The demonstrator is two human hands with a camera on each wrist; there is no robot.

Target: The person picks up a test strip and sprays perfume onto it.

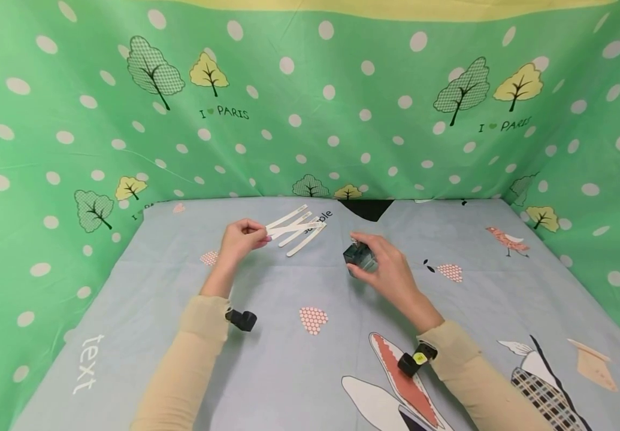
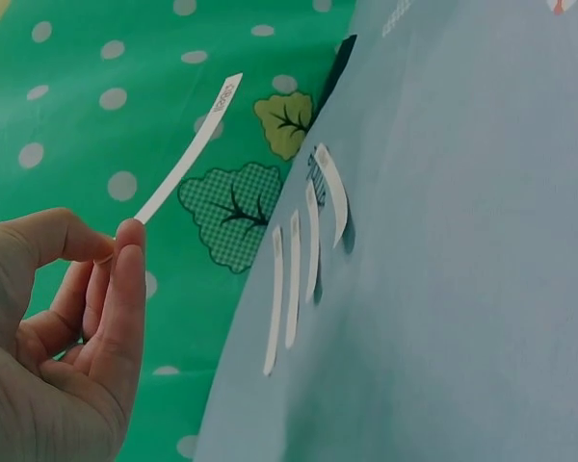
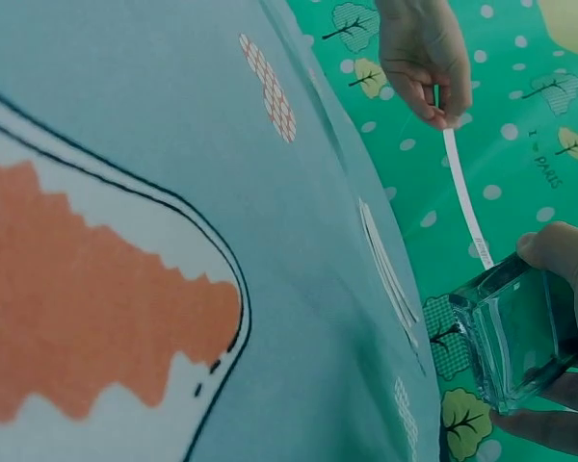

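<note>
My left hand [image 1: 241,240] pinches one end of a white paper test strip [image 2: 187,159] between thumb and fingertips. The strip's free end has small print and points toward the right hand. Several more white paper strips [image 2: 294,279] lie side by side on the cloth, beyond and below the held one. In my right hand [image 1: 394,270] is a square, dark teal glass perfume bottle [image 3: 515,332], raised above the cloth and tilted. Fingers and thumb grip its sides, and one finger reaches its top in the head view. The bottle's nozzle is mostly hidden.
A grey-blue printed cloth [image 1: 288,359] covers the table. Green dotted fabric [image 1: 310,90] hangs behind and at both sides. Black wrist cameras [image 1: 242,320] sit on both wrists.
</note>
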